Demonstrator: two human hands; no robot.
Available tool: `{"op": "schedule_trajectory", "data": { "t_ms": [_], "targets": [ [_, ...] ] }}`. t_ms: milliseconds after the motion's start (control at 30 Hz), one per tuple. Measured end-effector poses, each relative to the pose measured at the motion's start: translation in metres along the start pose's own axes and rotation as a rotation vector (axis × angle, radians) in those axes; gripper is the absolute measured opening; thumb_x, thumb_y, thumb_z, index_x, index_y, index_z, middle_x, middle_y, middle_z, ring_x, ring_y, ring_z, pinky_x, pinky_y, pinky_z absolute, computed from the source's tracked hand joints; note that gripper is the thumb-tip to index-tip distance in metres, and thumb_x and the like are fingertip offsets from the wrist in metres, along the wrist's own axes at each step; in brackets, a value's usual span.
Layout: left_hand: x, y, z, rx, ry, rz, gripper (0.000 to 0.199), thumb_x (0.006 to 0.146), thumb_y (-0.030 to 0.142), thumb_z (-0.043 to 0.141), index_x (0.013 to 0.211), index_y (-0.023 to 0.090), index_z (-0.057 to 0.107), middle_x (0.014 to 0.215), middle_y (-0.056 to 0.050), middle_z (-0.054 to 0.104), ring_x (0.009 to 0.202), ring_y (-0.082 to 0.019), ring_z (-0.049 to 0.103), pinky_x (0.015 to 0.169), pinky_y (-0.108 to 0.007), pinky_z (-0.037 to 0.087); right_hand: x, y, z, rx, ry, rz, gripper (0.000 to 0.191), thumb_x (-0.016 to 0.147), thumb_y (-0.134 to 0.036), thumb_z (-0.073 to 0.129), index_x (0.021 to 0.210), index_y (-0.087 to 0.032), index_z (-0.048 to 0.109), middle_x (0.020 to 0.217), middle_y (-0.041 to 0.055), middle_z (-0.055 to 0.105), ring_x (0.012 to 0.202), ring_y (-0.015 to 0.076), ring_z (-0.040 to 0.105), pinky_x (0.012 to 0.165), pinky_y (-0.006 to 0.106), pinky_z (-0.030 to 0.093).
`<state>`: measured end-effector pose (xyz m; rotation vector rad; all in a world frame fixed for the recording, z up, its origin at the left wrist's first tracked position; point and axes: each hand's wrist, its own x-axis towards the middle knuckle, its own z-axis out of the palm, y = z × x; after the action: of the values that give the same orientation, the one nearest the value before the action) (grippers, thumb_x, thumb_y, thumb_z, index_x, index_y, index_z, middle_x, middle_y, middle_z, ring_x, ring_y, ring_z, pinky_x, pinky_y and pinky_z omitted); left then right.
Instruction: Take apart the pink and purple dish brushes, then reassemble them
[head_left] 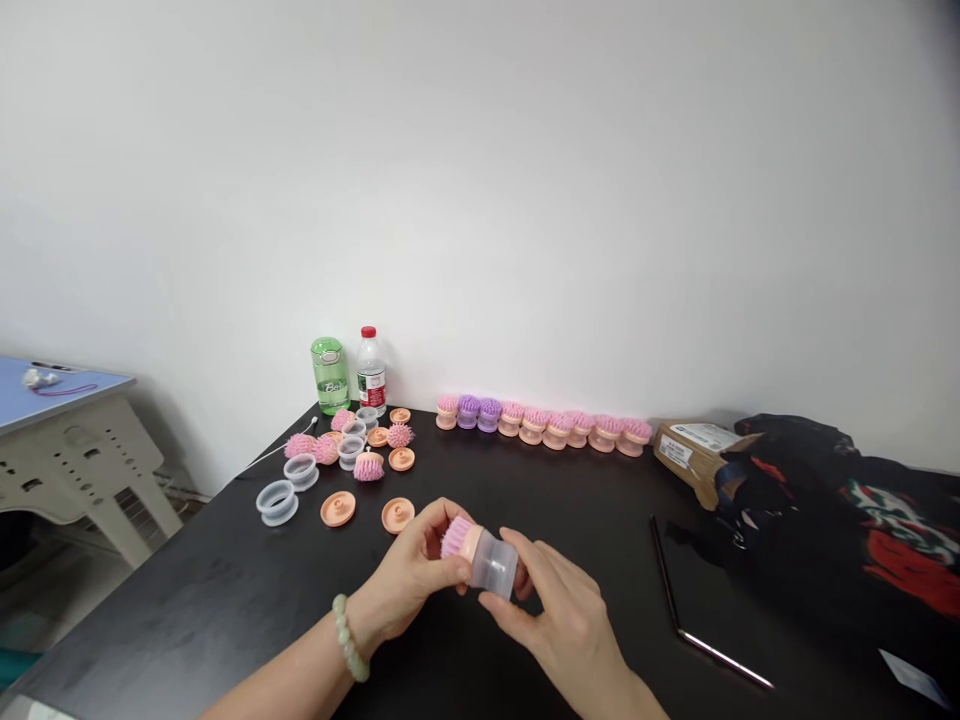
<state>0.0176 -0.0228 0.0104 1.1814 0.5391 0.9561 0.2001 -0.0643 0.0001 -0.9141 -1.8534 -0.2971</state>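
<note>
My left hand (424,560) is closed around a pink-bristled brush head (460,538) with a peach rim. My right hand (551,600) grips the translucent plastic ring (495,565) that sits against that rim, so both hands hold one tilted piece over the black table (300,640). Whether head and ring are locked together cannot be made out. Left of my hands lie loose parts: translucent rings (277,502), peach round bases (338,509) with a small central post, and pink brush heads (368,466).
Along the wall runs a row of put-together brushes (555,428), mostly pink, with purple ones (478,411). A green bottle (330,375) and a red-capped bottle (371,372) stand at back left. At right are a cardboard box (690,462), a black printed cloth (840,530) and a thin metal rod (720,655).
</note>
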Motion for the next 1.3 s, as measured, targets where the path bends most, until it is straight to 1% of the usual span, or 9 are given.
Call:
{"op": "schedule_trajectory", "data": {
  "t_ms": [200, 467, 567, 700, 867, 967, 1067, 1167, 1300],
  "targets": [
    [0.000, 0.002, -0.002, 0.046, -0.016, 0.024, 0.054, 0.058, 0.038, 0.092, 0.098, 0.019, 0.061, 0.086, 0.000, 0.061, 0.076, -0.014, 0.051, 0.067, -0.024, 0.040, -0.001, -0.002, 0.000, 0.081, -0.109, 0.272, 0.036, 0.091, -0.055, 0.057, 0.089, -0.020, 0.065, 0.051, -0.0038, 0.056, 0.037, 0.0111, 0.053, 0.040, 0.022, 0.047],
    [0.000, -0.005, -0.005, 0.235, -0.050, 0.193, 0.048, 0.062, 0.032, 0.091, 0.100, 0.022, 0.063, 0.105, -0.005, 0.060, 0.087, -0.019, 0.055, 0.077, -0.030, 0.043, 0.004, -0.003, 0.005, 0.577, -0.445, 1.139, 0.048, 0.081, -0.065, 0.054, 0.065, -0.020, 0.051, 0.046, -0.0033, 0.058, 0.027, 0.0065, 0.043, 0.024, 0.015, 0.028],
    [-0.001, -0.007, -0.005, 0.343, -0.040, 0.282, 0.041, 0.066, 0.029, 0.088, 0.099, 0.022, 0.064, 0.109, -0.007, 0.059, 0.095, -0.022, 0.055, 0.084, -0.032, 0.043, 0.007, -0.004, 0.007, 0.797, -0.459, 1.310, 0.057, 0.082, -0.074, 0.048, 0.068, -0.018, 0.053, 0.041, -0.0033, 0.055, 0.025, 0.0053, 0.039, 0.023, 0.013, 0.026],
    [-0.001, -0.005, -0.001, 0.287, -0.024, 0.241, 0.044, 0.066, 0.030, 0.088, 0.102, 0.022, 0.062, 0.106, -0.005, 0.058, 0.093, -0.021, 0.053, 0.081, -0.031, 0.043, 0.002, 0.002, 0.008, 0.863, -0.418, 1.262, 0.066, 0.084, -0.078, 0.043, 0.075, -0.014, 0.060, 0.044, 0.0001, 0.059, 0.028, 0.0076, 0.045, 0.025, 0.014, 0.032],
    [0.000, -0.001, 0.002, 0.119, 0.042, 0.075, 0.042, 0.071, 0.032, 0.083, 0.103, 0.022, 0.058, 0.093, -0.001, 0.058, 0.083, -0.016, 0.052, 0.074, -0.027, 0.043, -0.003, 0.013, 0.003, 0.706, -0.243, 0.760, 0.055, 0.084, -0.057, 0.065, 0.125, -0.021, 0.061, 0.095, 0.0083, 0.073, 0.061, 0.0162, 0.069, 0.059, 0.030, 0.060],
    [0.001, -0.001, 0.002, 0.056, 0.067, 0.049, 0.038, 0.075, 0.035, 0.080, 0.102, 0.021, 0.057, 0.091, 0.000, 0.057, 0.081, -0.015, 0.051, 0.071, -0.027, 0.044, -0.001, 0.013, -0.001, 0.578, -0.229, 0.552, 0.050, 0.080, -0.036, 0.075, 0.127, -0.029, 0.062, 0.123, 0.0090, 0.066, 0.076, 0.0181, 0.071, 0.072, 0.033, 0.062],
    [0.001, -0.003, 0.001, 0.077, 0.062, 0.059, 0.041, 0.073, 0.034, 0.082, 0.102, 0.021, 0.057, 0.091, 0.000, 0.057, 0.080, -0.015, 0.050, 0.071, -0.027, 0.044, 0.000, 0.011, -0.001, 0.482, -0.207, 0.536, 0.039, 0.084, -0.035, 0.069, 0.121, -0.025, 0.063, 0.105, 0.0071, 0.071, 0.072, 0.0178, 0.070, 0.068, 0.031, 0.061],
    [0.002, -0.007, 0.000, 0.150, 0.023, 0.111, 0.049, 0.064, 0.030, 0.089, 0.101, 0.021, 0.058, 0.091, 0.000, 0.057, 0.080, -0.015, 0.050, 0.071, -0.026, 0.042, -0.001, 0.011, 0.000, 0.476, -0.305, 0.673, 0.032, 0.090, -0.050, 0.058, 0.101, -0.020, 0.064, 0.071, 0.0021, 0.070, 0.056, 0.0161, 0.066, 0.052, 0.025, 0.056],
    [0.002, -0.012, -0.001, 0.203, -0.007, 0.152, 0.051, 0.062, 0.027, 0.090, 0.101, 0.021, 0.058, 0.096, -0.001, 0.057, 0.082, -0.015, 0.051, 0.071, -0.026, 0.041, -0.002, 0.013, 0.001, 0.542, -0.454, 0.892, 0.053, 0.094, -0.065, 0.038, 0.069, -0.021, 0.051, 0.051, -0.0007, 0.061, 0.036, 0.0114, 0.056, 0.037, 0.020, 0.043]
  ]
}}
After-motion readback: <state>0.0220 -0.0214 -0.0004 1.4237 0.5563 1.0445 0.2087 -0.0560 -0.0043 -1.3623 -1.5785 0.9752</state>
